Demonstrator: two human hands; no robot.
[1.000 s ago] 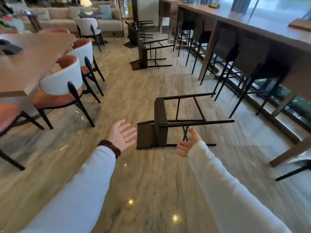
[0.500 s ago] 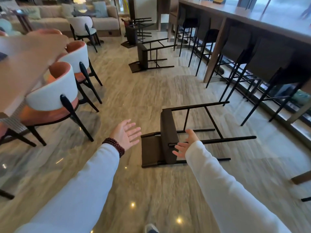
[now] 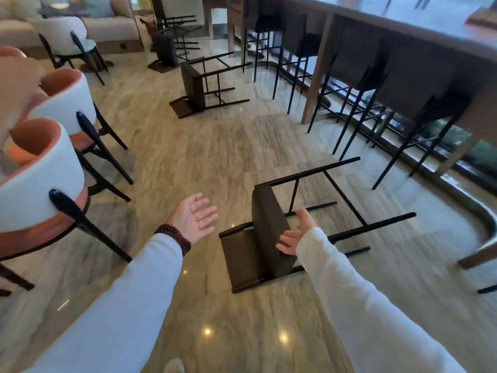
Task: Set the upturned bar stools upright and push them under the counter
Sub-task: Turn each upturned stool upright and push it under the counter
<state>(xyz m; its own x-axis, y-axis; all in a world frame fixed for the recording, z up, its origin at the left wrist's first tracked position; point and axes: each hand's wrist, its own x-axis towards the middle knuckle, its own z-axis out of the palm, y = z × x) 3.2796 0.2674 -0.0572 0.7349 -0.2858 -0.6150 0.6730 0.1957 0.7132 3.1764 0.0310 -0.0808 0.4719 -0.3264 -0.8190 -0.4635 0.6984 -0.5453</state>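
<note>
The nearest bar stool [image 3: 269, 227] lies on its side in the lower centre of the frame. Its seat stands on edge, its backrest is flat on the floor [image 3: 215, 146], and its 4 thin legs point right toward the desk [image 3: 390, 20]. The right grip [image 3: 295, 234] hangs over the seat with fingers spread and holds nothing; whether it touches the padding I cannot tell. The left grip [image 3: 193, 219] is wide open, palm up, to the left of the stool and apart from it, holding nothing. 2 more tipped stools lie further up the frame: one at upper centre [image 3: 196, 84] and one beyond it [image 3: 166, 49]. Upright stools [image 3: 349, 65] stand tucked under the desk at upper right, and dining chairs [image 3: 45, 168] line the left edge.

The floor looks polished, so as the stool pivots up its feet may skid away rather than plant. The long legs could also swing into the upright stools nearby. A hold on the padded seat alone may slip.
</note>
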